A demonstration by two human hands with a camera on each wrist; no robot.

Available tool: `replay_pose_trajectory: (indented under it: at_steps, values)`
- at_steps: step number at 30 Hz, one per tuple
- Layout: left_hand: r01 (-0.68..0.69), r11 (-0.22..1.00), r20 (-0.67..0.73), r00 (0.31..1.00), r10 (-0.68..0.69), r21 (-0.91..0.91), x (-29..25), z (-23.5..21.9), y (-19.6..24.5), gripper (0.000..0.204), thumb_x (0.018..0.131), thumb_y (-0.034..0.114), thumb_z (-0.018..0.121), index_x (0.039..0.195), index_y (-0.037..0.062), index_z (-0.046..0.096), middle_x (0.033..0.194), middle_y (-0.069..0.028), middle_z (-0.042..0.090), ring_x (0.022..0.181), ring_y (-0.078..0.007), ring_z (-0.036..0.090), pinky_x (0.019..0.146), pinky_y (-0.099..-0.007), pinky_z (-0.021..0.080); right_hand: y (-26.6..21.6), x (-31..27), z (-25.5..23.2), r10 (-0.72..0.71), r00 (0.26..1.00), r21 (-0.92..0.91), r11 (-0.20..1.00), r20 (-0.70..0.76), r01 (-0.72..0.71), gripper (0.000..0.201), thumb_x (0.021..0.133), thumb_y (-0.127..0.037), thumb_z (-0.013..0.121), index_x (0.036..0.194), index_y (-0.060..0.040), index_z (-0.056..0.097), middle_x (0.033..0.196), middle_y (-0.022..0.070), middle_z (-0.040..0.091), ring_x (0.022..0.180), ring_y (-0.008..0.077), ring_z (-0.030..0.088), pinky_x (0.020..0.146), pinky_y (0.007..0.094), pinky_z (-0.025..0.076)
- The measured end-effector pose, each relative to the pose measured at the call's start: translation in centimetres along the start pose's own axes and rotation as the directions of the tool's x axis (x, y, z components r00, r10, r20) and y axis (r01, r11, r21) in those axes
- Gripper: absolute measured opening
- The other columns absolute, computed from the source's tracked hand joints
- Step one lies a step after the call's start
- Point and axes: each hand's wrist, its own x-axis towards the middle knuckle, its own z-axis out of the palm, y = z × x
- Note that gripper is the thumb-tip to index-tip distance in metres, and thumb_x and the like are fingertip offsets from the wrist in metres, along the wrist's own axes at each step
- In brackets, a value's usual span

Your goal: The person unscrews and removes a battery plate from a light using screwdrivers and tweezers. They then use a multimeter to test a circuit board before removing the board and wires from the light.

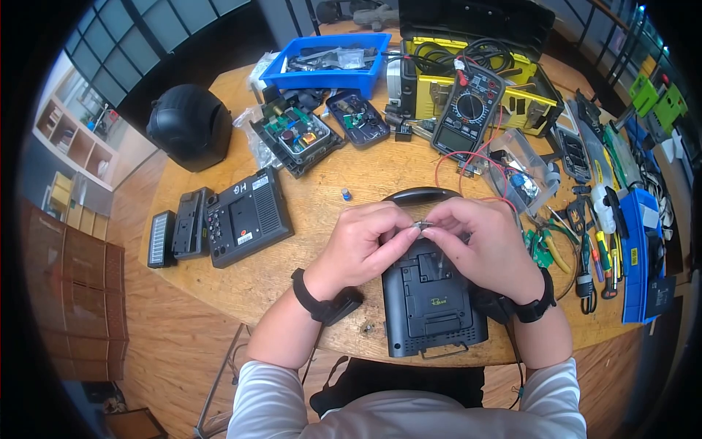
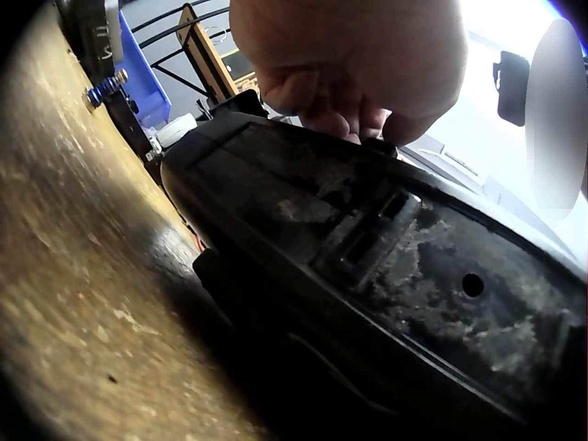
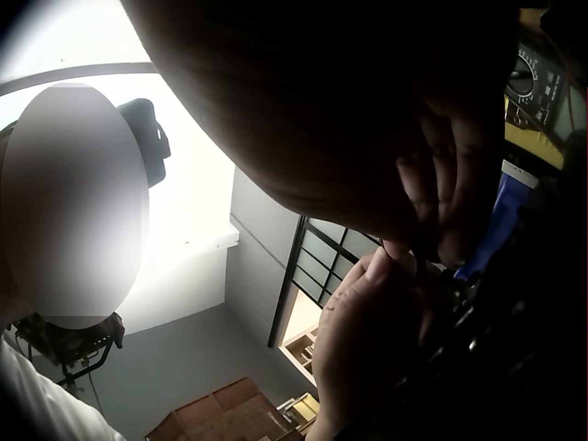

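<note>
Both hands meet at fingertip height over the top end of a black device (image 1: 439,307), which lies back side up with a mounting plate and yellow lettering. Thumb and forefinger of the left hand (image 1: 365,241) pinch a small metal part (image 1: 422,224). From the other side, the right hand (image 1: 479,234) pinches the same part, whose exact kind I cannot tell. A curved black handle (image 1: 422,194) shows just beyond the knuckles. In the left wrist view, the left hand (image 2: 358,64) is over the device's scuffed side (image 2: 395,266). The right wrist view is mostly dark.
A small blue cylinder (image 1: 346,194) stands left of the hands. Farther left sits another black device (image 1: 252,218). Opened housings with circuit boards (image 1: 296,135), a blue tray (image 1: 322,83) and a multimeter (image 1: 470,110) with red leads lie behind. Screwdrivers (image 1: 604,252) and pliers crowd the right.
</note>
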Motion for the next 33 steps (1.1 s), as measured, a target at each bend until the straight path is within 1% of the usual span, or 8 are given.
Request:
replay_pose_trajectory:
  at_steps: [2,6,8,11,14,21,27,33]
  values:
    - [0.014,1.000,-0.025,1.000,-0.015,-0.020,-0.06,0.03,0.06,0.007,0.089,0.004,0.073,0.094,0.0004,0.071,0.083,-0.0108,0.069,0.064,-0.0169,0.061,0.060,-0.0284,0.048,-0.26,0.02,-0.12,0.019,1.000,-0.015,1.000,0.006,-0.019,0.011,0.089,-0.004,0.075,0.097,0.0025,0.070,0.084,0.0155,0.074,0.077,0.0249,0.077,0.069,0.0322,0.060]
    - [-0.038,0.999,-0.094,0.995,0.035,-0.027,0.37,0.01,0.38,0.008,0.088,0.004,0.074,0.096,0.0025,0.069,0.081,-0.0084,0.066,0.062,-0.0188,0.060,0.058,-0.0317,0.048,-0.26,-0.20,0.14,0.019,1.000,-0.022,1.000,-0.004,-0.019,0.009,0.089,-0.004,0.075,0.095,0.0010,0.070,0.080,0.0146,0.074,0.074,0.0247,0.076,0.066,0.0319,0.059]
    - [-0.209,0.968,-0.083,0.972,0.222,0.136,0.62,0.13,0.02,0.010,0.087,0.002,0.074,0.095,0.0036,0.068,0.082,-0.0092,0.066,0.068,-0.0244,0.065,0.060,-0.0347,0.052,-0.31,-0.14,0.05,0.001,1.000,-0.063,0.998,-0.004,-0.001,0.009,0.088,-0.005,0.075,0.094,-0.0003,0.070,0.078,0.0141,0.073,0.071,0.0245,0.075,0.064,0.0322,0.057]
    - [-0.218,0.947,-0.061,0.969,0.239,0.237,0.67,0.08,0.24,0.013,0.083,0.000,0.074,0.093,0.0045,0.067,0.084,-0.0100,0.067,0.072,-0.0289,0.068,0.062,-0.0374,0.054,0.08,-0.25,0.37,-0.015,1.000,-0.021,1.000,-0.027,0.014,0.009,0.088,-0.006,0.075,0.093,-0.0002,0.070,0.078,0.0145,0.073,0.068,0.0254,0.073,0.062,0.0330,0.056]
    - [-0.248,0.918,-0.009,0.965,0.263,0.309,0.64,-0.28,0.44,0.014,0.084,-0.002,0.073,0.094,0.0036,0.066,0.086,-0.0120,0.069,0.075,-0.0297,0.070,0.064,-0.0361,0.055,0.04,-0.29,0.37,-0.010,1.000,-0.040,0.999,-0.022,0.009,0.009,0.088,-0.006,0.075,0.094,-0.0005,0.070,0.078,0.0149,0.072,0.068,0.0283,0.072,0.062,0.0353,0.055]
    - [-0.252,0.901,-0.061,0.955,0.291,0.352,0.77,0.22,0.58,0.017,0.080,-0.001,0.074,0.091,0.0058,0.064,0.081,-0.0085,0.064,0.071,-0.0288,0.067,0.058,-0.0378,0.053,0.09,-0.37,0.37,-0.030,0.999,-0.070,0.997,-0.018,0.029,0.008,0.089,-0.007,0.074,0.093,-0.0012,0.070,0.080,0.0163,0.071,0.070,0.0328,0.070,0.064,0.0387,0.054]
    - [-0.285,0.862,-0.011,0.948,0.319,0.420,0.81,0.18,0.85,0.017,0.078,0.001,0.071,0.090,0.0059,0.061,0.082,-0.0086,0.062,0.071,-0.0288,0.067,0.058,-0.0376,0.053,-0.13,-0.38,0.26,-0.009,1.000,-0.069,0.998,0.012,0.010,0.008,0.089,-0.007,0.074,0.093,-0.0015,0.069,0.080,0.0168,0.070,0.071,0.0344,0.070,0.064,0.0403,0.054]
    - [-0.254,0.882,0.032,0.964,0.263,0.398,0.66,0.12,0.69,0.016,0.080,0.001,0.068,0.092,0.0058,0.059,0.082,-0.0091,0.060,0.072,-0.0288,0.066,0.059,-0.0378,0.053,-0.22,-0.30,0.01,-0.069,0.997,-0.161,0.984,0.046,0.076,0.009,0.089,-0.009,0.073,0.092,-0.0026,0.068,0.082,0.0163,0.070,0.075,0.0367,0.069,0.067,0.0437,0.054]
